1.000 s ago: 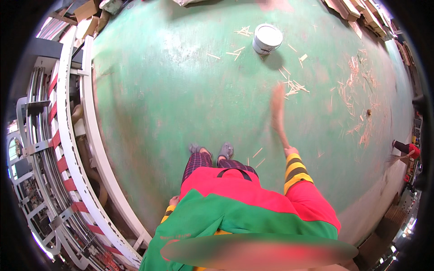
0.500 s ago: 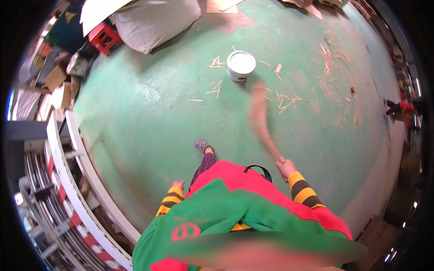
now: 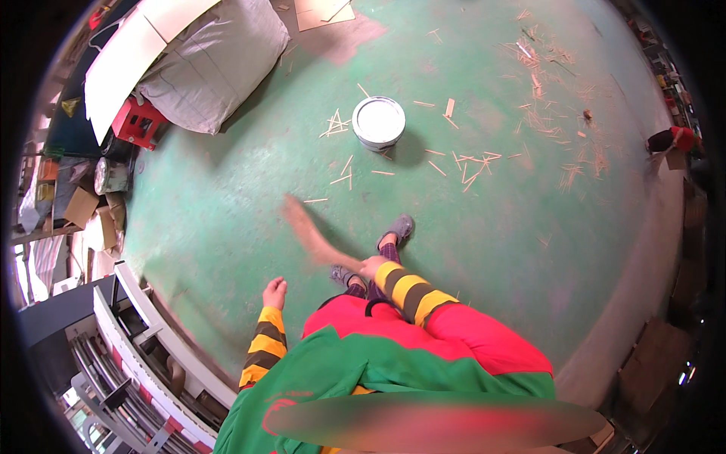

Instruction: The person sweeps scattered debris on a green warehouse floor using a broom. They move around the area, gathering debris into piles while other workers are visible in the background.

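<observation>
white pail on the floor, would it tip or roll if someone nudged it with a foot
The pail stands upright on the flat green floor and looks squat and wide, so a nudge would more likely slide it than tip it. Its top shows white, perhaps a lid or paint; if full, it would feel heavy. Knocked onto its side, its round wall could roll.

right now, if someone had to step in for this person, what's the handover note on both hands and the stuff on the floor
Right hand: closed on a long wooden stick, blurred in the picture and pointing up and left over the green floor.
Left hand: empty, loosely curled, beside the metal racks.
Things: white round bucket stands upright ahead of the feet; thin wooden sticks lie scattered around it and further right.
Done: nothing visibly gathered.
Left: the scattered sticks are on the floor, none in the bucket as far as can be seen.
</observation>
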`<action>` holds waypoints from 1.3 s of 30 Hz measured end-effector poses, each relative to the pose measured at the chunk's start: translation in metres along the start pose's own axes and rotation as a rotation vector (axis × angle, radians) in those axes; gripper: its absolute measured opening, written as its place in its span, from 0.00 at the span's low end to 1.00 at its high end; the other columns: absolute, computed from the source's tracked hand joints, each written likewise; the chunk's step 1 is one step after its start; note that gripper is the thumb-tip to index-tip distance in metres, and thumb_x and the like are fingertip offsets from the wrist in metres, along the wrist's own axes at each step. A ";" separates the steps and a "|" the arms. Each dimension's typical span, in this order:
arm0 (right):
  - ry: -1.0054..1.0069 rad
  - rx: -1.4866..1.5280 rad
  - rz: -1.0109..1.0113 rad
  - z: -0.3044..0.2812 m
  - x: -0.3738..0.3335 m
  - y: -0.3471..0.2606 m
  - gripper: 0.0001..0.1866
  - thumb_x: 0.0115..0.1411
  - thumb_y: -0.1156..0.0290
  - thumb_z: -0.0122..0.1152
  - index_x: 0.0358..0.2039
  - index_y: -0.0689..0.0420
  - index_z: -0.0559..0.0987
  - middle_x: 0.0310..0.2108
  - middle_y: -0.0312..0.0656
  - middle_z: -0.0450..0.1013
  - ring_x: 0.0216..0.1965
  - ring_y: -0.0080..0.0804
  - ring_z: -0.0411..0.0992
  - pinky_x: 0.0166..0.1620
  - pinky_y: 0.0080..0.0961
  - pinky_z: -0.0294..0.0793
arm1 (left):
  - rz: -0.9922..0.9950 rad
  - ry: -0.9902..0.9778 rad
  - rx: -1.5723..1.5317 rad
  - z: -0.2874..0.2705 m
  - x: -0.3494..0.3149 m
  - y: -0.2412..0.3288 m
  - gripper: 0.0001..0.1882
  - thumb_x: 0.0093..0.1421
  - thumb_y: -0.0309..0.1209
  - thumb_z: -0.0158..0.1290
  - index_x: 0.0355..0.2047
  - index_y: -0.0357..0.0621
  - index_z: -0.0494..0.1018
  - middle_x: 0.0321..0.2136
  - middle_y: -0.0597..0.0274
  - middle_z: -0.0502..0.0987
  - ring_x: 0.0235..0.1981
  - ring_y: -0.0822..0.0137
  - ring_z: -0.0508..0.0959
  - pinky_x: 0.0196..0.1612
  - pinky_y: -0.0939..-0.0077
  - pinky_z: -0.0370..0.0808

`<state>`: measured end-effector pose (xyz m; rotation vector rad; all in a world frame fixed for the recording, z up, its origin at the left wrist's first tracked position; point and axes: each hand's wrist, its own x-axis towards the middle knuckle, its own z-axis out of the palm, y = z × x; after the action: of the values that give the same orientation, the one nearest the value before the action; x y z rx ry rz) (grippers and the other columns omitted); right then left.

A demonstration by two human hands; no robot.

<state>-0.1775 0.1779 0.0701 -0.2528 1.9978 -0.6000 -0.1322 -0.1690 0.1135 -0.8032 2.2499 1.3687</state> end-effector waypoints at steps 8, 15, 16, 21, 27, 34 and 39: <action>0.202 0.197 0.599 -0.124 -0.174 0.231 0.25 0.52 0.55 0.47 0.51 0.48 0.66 0.42 0.48 0.69 0.44 0.45 0.67 0.48 0.37 0.65 | -0.336 -0.346 0.614 0.019 -0.075 -0.044 0.18 0.51 0.40 0.51 0.36 0.38 0.73 0.28 0.57 0.75 0.31 0.67 0.74 0.37 0.74 0.71; 0.400 0.644 0.754 -0.143 -0.268 0.248 0.25 0.53 0.61 0.51 0.52 0.50 0.64 0.38 0.53 0.70 0.40 0.46 0.69 0.45 0.31 0.67 | 0.075 -0.141 0.445 0.128 0.029 0.093 0.19 0.51 0.39 0.50 0.38 0.38 0.72 0.35 0.48 0.75 0.38 0.57 0.75 0.42 0.68 0.69; 0.472 0.551 0.703 -0.129 -0.270 0.241 0.25 0.53 0.60 0.51 0.52 0.50 0.64 0.38 0.53 0.70 0.39 0.46 0.70 0.45 0.31 0.67 | 0.137 -0.155 0.415 0.144 0.045 0.122 0.19 0.51 0.39 0.50 0.39 0.38 0.71 0.34 0.49 0.75 0.38 0.57 0.75 0.42 0.68 0.69; 0.499 0.478 0.532 -0.095 -0.290 0.226 0.26 0.53 0.59 0.50 0.52 0.51 0.64 0.38 0.54 0.70 0.39 0.48 0.69 0.44 0.34 0.66 | 0.177 -0.298 0.154 0.205 0.080 0.213 0.20 0.51 0.38 0.50 0.41 0.38 0.70 0.34 0.50 0.75 0.39 0.59 0.75 0.43 0.70 0.69; 0.364 0.326 0.465 -0.104 -0.231 0.229 0.23 0.50 0.56 0.52 0.43 0.58 0.71 0.38 0.52 0.70 0.40 0.47 0.69 0.44 0.37 0.67 | 0.198 -0.436 0.702 0.224 0.103 0.220 0.21 0.47 0.42 0.52 0.38 0.42 0.73 0.36 0.51 0.75 0.40 0.60 0.74 0.45 0.72 0.68; 0.450 0.699 0.776 -0.056 -0.229 0.246 0.21 0.50 0.57 0.54 0.40 0.58 0.72 0.40 0.51 0.70 0.43 0.45 0.68 0.46 0.36 0.66 | 0.229 -0.496 0.606 0.221 0.138 0.266 0.20 0.48 0.38 0.52 0.39 0.38 0.73 0.28 0.55 0.76 0.25 0.67 0.75 0.31 0.75 0.72; 0.684 0.989 0.951 0.014 -0.245 0.199 0.29 0.51 0.56 0.51 0.51 0.54 0.60 0.39 0.55 0.69 0.43 0.51 0.67 0.46 0.40 0.64 | 0.227 -0.631 0.957 0.259 0.145 0.282 0.19 0.46 0.37 0.52 0.38 0.40 0.73 0.27 0.55 0.77 0.26 0.66 0.76 0.32 0.75 0.72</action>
<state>-0.0318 0.4462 0.1514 1.5705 1.8515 -0.9935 -0.4169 0.1248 0.1012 0.1944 2.1064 0.3681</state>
